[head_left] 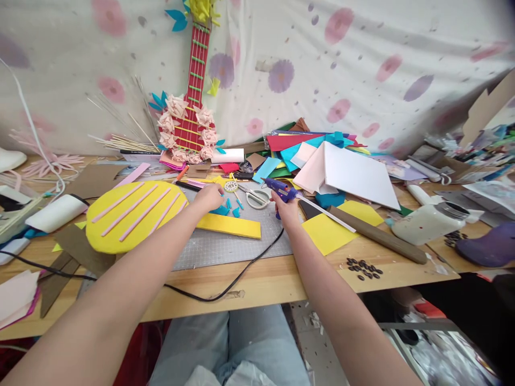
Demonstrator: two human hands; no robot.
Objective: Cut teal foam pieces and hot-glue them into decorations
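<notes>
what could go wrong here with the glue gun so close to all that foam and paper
The blue glue gun in the right hand points toward the left hand at the small blue foam pieces; hot glue might burn fingers. Its black cord trails over the table edge and could snag an arm.

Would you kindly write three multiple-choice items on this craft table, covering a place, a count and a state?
1. Where does the yellow oval foam board lie?
A. Left of the grey cutting mat
B. On the white sheet
C. On the floor

2. How many pink strips lie on it?
A. Two
B. Four
C. Seven

3. What does the right hand hold?
A. Scissors
B. Nothing
C. A blue glue gun

Answers: 1 A, the board sits at the mat's left edge. 2 B, four strips show. 3 C, the grip is closed on the gun, while the left hand touches small blue foam bits.
</notes>
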